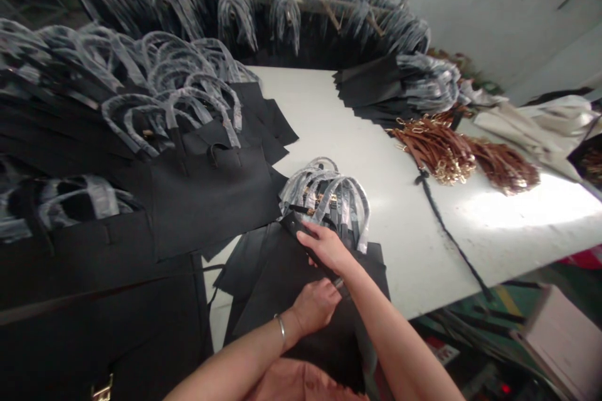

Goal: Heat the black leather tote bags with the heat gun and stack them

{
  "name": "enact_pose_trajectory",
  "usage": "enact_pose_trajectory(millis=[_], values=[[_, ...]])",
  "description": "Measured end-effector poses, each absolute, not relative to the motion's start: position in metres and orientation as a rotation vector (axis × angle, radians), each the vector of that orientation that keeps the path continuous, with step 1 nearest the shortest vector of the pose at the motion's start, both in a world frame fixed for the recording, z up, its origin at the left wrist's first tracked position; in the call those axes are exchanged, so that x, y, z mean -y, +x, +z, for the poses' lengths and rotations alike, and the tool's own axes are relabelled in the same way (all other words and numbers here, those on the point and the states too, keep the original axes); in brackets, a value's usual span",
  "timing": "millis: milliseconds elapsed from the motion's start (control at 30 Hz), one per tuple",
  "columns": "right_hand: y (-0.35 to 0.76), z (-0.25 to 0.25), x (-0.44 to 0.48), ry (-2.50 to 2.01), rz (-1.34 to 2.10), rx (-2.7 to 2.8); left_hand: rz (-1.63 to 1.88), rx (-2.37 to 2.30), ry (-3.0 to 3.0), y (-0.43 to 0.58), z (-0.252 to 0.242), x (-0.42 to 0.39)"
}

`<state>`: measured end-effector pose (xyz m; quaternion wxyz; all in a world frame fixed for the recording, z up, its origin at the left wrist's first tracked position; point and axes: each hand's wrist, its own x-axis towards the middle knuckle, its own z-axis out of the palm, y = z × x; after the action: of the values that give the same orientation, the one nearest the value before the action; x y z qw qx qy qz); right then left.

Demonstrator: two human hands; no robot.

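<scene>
A stack of black bag panels [277,282] lies at the near edge of the white table [329,131]. Their plastic-wrapped handles [329,194] bunch up at the stack's far end. My right hand [324,247] rests on the top panel's upper edge just below the handles, fingers curled over that edge. My left hand [315,307], with a bracelet on its wrist, is closed on the same top panel lower down, close to the right hand.
Large piles of black panels with wrapped handles [179,106] fill the left side. Another pile [399,84] sits at the far right, beside brown straps with gold clasps [442,150]. A black strap [446,232] trails across the table. More handles hang on a rack [282,0] behind.
</scene>
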<state>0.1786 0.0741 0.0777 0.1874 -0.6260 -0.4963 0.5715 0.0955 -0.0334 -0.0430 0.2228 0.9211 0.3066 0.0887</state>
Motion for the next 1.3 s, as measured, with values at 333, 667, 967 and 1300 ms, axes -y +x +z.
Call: enact_pose_trajectory(millis=[333,667,967,1300], values=[[0.252,0.111,0.007,-1.770,1.457,0.961,0.414,-1.524,2.345,0.113,-0.006,-0.069],[0.274,0.073,0.050,-1.830,1.398,0.702,0.457,-1.893,2.052,0.098,-0.013,-0.100],[0.267,0.073,0.051,-1.775,1.414,0.666,0.355,-1.622,1.953,0.059,-0.009,-0.126],[0.270,0.057,0.054,-1.815,1.424,0.628,0.296,-1.272,1.825,0.010,0.024,-0.127]])
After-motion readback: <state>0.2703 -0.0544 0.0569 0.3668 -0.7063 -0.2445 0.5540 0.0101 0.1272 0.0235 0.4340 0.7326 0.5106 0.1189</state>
